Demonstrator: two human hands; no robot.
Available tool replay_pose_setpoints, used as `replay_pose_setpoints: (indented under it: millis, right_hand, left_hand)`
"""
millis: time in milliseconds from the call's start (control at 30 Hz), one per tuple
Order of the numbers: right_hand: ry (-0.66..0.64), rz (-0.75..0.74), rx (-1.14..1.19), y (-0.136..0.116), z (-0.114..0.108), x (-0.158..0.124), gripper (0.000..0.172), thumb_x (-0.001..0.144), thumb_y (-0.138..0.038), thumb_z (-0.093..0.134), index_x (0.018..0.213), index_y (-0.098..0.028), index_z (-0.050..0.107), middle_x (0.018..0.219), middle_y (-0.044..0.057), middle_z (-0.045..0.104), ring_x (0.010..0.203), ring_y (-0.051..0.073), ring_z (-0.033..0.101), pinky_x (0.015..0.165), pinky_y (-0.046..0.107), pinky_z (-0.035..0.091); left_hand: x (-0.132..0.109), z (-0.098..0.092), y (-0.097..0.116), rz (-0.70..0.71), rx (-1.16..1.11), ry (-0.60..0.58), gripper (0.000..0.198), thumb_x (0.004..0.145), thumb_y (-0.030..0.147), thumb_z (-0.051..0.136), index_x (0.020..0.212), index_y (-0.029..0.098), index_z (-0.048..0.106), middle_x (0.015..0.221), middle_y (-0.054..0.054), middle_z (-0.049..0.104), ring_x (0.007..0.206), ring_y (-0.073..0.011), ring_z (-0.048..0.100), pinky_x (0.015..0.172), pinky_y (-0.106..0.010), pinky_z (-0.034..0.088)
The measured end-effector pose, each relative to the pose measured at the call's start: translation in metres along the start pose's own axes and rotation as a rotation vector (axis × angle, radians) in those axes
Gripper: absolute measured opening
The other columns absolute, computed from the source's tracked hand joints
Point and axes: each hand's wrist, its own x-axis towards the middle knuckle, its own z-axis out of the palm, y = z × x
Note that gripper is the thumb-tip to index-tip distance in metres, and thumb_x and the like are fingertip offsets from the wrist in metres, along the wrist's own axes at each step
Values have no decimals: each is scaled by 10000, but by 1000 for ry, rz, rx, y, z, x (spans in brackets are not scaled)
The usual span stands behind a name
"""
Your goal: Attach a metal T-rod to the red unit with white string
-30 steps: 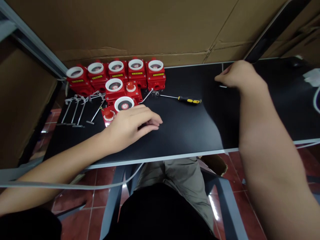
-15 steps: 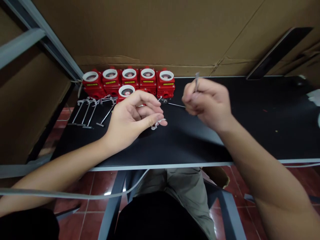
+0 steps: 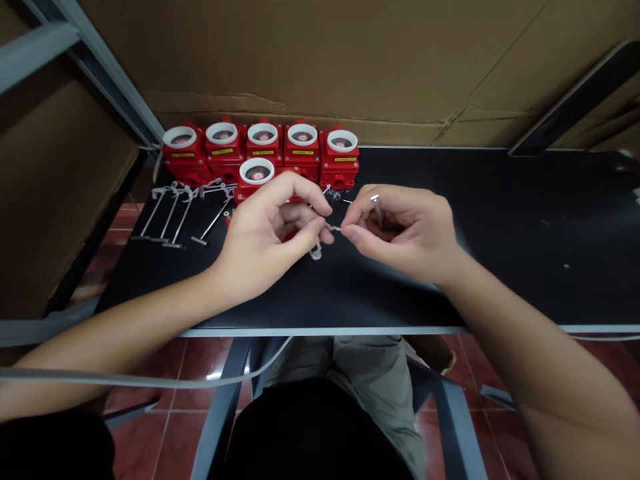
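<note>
My left hand [image 3: 267,233] and my right hand [image 3: 400,230] meet over the middle of the black table [image 3: 500,267]. The left pinches a short white string [image 3: 317,249] that dangles below its fingertips. In my right hand, fingers curled, is a small metal pin [image 3: 376,207] whose shaft pokes up between them; its fingertips also touch the string's end. Just behind my hands, red boxes with round white tops [image 3: 263,150] stand in a row at the table's back edge, with another one [image 3: 256,175] in front of the row.
Several metal T-shaped pins with white strings [image 3: 173,217] lie in a row at the left of the table. Brown cardboard [image 3: 325,60] forms the wall behind. A grey metal frame [image 3: 90,67] rises at the left. A grey cable [image 3: 150,380] hangs below the table's front edge.
My right hand came back from the far right of the table with a metal pin and joined my left hand. My left hand lifted off the table, pinching the string.
</note>
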Motion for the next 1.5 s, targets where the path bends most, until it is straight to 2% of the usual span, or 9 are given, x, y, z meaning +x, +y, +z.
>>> replay_pose_setpoints:
  millis: [133, 233, 400, 500, 600, 733, 933, 1067, 1500]
  right_hand:
    - [15, 25, 39, -2, -2, 1, 284, 1019, -363, 980, 893, -195, 789, 752, -28, 647, 589, 91, 464, 509, 267, 351]
    - [-6, 9, 32, 0, -2, 0, 313, 1026, -424, 983, 907, -202, 796, 752, -25, 667, 582, 97, 473, 515, 272, 378]
    - [-31, -73, 36, 1, -2, 0, 279, 1034, -400, 979, 930, -208, 806, 773, -18, 696, 589, 99, 503, 518, 269, 387]
    - [-43, -76, 31, -1, -3, -1, 275, 1050, -392, 967, 936, -203, 802, 768, -18, 688, 594, 96, 516, 508, 262, 372]
    - [-76, -47, 42, -3, -2, -3, 261, 1057, -390, 959, 980, -206, 792, 801, -19, 690, 592, 92, 492, 495, 259, 350]
    - [-83, -70, 113, -3, -1, -7, 263, 1169, -451, 782, 1067, -209, 772, 960, 46, 705, 751, 155, 594, 631, 301, 476]
    - [-122, -154, -58, -8, -3, -7, 292, 1248, -294, 593, 1025, -223, 768, 1014, 80, 750, 935, 225, 731, 898, 394, 608]
    - [-136, -206, -124, -9, -5, -5, 229, 1233, -257, 617, 1077, -229, 783, 1057, 84, 773, 982, 236, 771, 937, 411, 648]
    - [-212, -259, -194, -10, -7, -4, 188, 1235, -202, 614, 1145, -218, 778, 1125, 83, 795, 1039, 206, 784, 966, 363, 663]
  left_hand:
    - [-1, -4, 6, 76, 181, -121, 163, 1031, 146, 653, 1152, 213, 739, 1005, -27, 741, 818, -142, 700, 714, -268, 595]
    - [-5, -3, 7, 88, 257, -166, 140, 1051, 247, 738, 1189, 225, 747, 960, -3, 735, 723, -133, 648, 629, -283, 516]
    - [-8, -4, 7, 164, 332, -91, 61, 1081, 328, 865, 1075, 286, 822, 955, -7, 792, 753, -165, 715, 666, -324, 564]
    - [-5, -7, 11, 279, 454, -74, 55, 1078, 291, 881, 1037, 307, 848, 924, -2, 801, 799, -186, 736, 743, -360, 588]
    - [-4, -7, 16, 356, 501, -62, 98, 1050, 236, 882, 994, 310, 849, 847, 18, 767, 720, -162, 684, 687, -357, 540]
    - [-8, -3, 25, 267, 424, -23, 108, 1038, 206, 872, 966, 275, 831, 870, 19, 755, 719, -136, 663, 629, -330, 501]
    - [-7, 1, 29, 231, 227, 24, 200, 957, 90, 832, 885, 249, 735, 879, 5, 717, 714, -133, 608, 562, -325, 445]
    - [-5, 1, 29, 269, 263, 33, 212, 937, 120, 854, 882, 268, 713, 865, -19, 706, 689, -168, 567, 525, -364, 361]
    - [-6, -3, 26, 336, 380, 0, 181, 983, 135, 827, 935, 272, 717, 867, 15, 723, 761, -171, 646, 653, -373, 489]
